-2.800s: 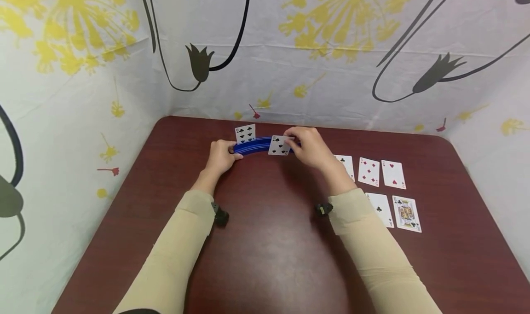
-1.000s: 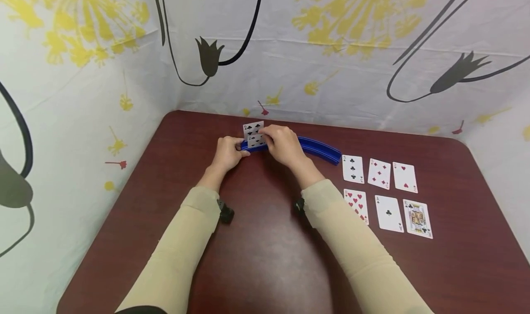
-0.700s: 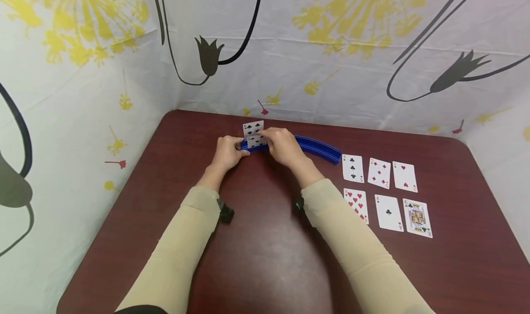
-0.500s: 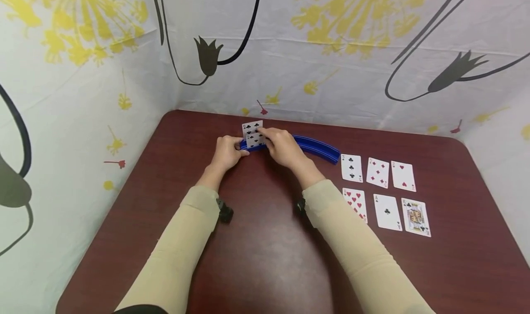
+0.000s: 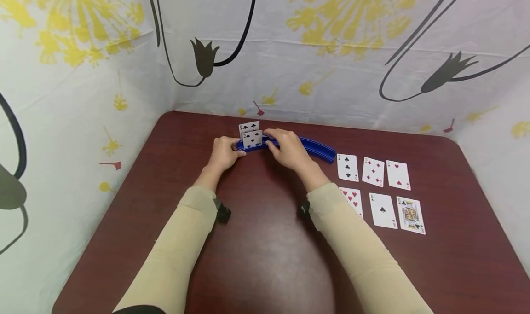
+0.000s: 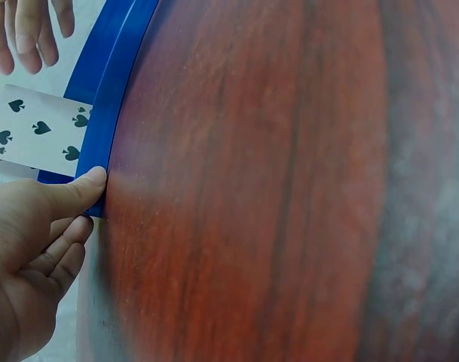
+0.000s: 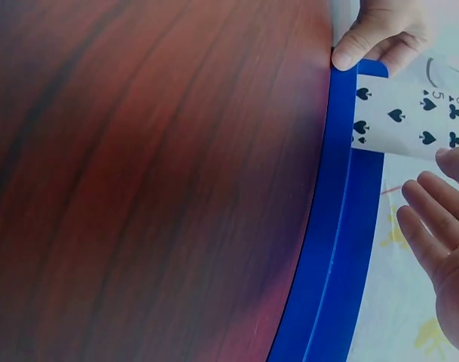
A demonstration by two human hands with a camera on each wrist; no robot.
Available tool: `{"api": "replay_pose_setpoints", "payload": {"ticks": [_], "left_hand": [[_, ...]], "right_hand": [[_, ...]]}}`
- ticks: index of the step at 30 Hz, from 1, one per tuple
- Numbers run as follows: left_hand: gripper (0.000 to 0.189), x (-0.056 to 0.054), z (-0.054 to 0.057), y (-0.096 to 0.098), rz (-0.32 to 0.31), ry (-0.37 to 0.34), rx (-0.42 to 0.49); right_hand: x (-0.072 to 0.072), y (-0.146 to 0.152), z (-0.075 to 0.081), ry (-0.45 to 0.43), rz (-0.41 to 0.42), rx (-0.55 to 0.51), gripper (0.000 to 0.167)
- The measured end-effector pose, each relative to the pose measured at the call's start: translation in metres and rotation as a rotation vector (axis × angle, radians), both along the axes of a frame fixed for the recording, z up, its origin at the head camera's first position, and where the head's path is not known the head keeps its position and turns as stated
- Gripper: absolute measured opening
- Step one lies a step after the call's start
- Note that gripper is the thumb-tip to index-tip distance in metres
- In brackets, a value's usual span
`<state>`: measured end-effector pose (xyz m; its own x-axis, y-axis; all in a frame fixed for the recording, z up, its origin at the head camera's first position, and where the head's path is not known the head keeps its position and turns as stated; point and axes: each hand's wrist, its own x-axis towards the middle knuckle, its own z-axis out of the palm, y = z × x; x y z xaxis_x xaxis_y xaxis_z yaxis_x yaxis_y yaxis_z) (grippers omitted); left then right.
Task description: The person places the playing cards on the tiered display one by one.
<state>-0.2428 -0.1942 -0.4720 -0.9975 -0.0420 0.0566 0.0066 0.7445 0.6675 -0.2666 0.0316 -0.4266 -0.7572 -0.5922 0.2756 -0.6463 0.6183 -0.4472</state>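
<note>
A curved blue card holder (image 5: 319, 149) lies near the table's far edge. Two playing cards stand upright at its left end: the five of spades (image 5: 252, 139) in front, the six of clubs (image 5: 249, 126) behind and partly covered. My left hand (image 5: 223, 154) pinches the holder's left end, thumb (image 6: 92, 179) on its front wall. Just right of the cards is my right hand (image 5: 288, 149), its fingers loosely spread behind the holder and nothing held. In the right wrist view its fingers (image 7: 432, 219) are apart from the five of spades (image 7: 395, 113).
Face-up cards lie in two rows on the right of the brown table (image 5: 265, 258): three of clubs (image 5: 347, 167), five of diamonds (image 5: 373, 171), two of hearts (image 5: 398, 175), a hearts card (image 5: 352, 198) partly under the right sleeve, ace of clubs (image 5: 383, 210), king of clubs (image 5: 411, 215).
The right hand carried the five of spades left into the holder, before the six of clubs, then let go and drew slightly right. The left hand kept its grip on the holder.
</note>
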Motion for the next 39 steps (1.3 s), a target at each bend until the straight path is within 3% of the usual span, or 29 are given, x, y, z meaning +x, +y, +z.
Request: {"api": "replay_pose_setpoints", "payload": {"ticks": [39], "left_hand": [[0.051, 0.002, 0.003, 0.002, -0.001, -0.010, -0.006]], "right_hand": [[0.009, 0.073, 0.000, 0.034, -0.072, -0.026, 0.029]]}}
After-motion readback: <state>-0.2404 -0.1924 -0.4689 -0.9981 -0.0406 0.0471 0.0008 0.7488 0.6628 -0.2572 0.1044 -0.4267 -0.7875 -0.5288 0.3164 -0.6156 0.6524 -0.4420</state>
